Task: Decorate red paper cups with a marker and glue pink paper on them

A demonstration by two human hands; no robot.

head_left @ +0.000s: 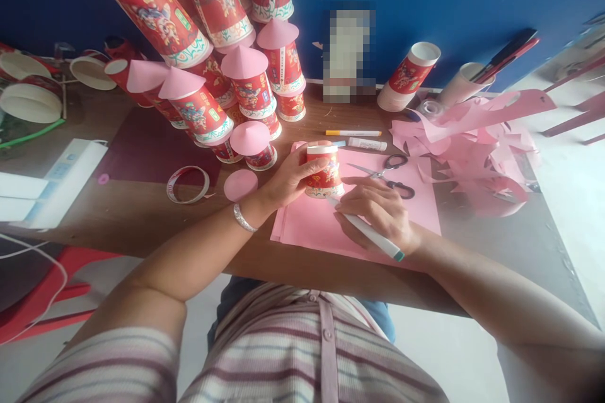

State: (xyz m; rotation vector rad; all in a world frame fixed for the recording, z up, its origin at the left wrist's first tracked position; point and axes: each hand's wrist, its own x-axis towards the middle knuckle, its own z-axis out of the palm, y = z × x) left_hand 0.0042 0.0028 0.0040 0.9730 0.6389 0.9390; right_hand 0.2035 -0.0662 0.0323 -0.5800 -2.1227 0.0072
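My left hand [302, 170] is wrapped round a red printed paper cup [327, 171], held above the pink paper. The cup has a white band with green and brown drawn marks along its lower end. My right hand [375, 211] grips a white marker [373, 236] with a green end, its tip close to that band; I cannot tell whether it touches. Under both hands lies a stack of pink paper sheets [302, 223]. Scissors [385, 175] with dark handles rest on the sheets just beyond my right hand.
Stacked red cups with pink cone tops [243, 72] stand at the back left. A tape roll [188, 185] and a pink paper disc [241, 185] lie left. Pink scraps [477, 145], a pen cup [466, 83] and another red cup [409, 75] are right. A yellow marker [353, 133] lies behind.
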